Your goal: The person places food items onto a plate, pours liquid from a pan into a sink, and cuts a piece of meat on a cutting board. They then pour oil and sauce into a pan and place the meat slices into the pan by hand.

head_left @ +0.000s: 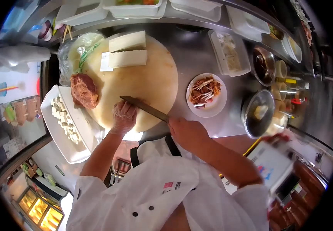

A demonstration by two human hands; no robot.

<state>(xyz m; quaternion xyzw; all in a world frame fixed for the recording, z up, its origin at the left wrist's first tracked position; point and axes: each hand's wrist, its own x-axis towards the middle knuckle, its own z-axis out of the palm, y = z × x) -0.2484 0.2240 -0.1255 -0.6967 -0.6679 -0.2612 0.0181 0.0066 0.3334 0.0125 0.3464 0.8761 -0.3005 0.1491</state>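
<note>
My right hand [187, 131] grips the handle of a cleaver [145, 109], its blade edge-on above the round cutting board [158, 81]. My left hand [124, 116], in a clear plastic glove, is curled against the blade near its far end. What lies under those fingers is hidden; a small reddish bit shows just behind the blade. A brown-red chunk of meat [84, 91] sits at the board's left edge. Two white blocks, the rear block [127, 41] and the front block [128, 58], lie at the back, beside a thin white piece [105, 62].
Left of the board, a white tray [80, 150] holds small white cubes. A plastic bag [64, 57] lies behind the meat. To the right stand a plate [205, 111] of shredded food, a tub [241, 70] of white strips and metal bowls [254, 133]. White containers [83, 15] line the back shelf.
</note>
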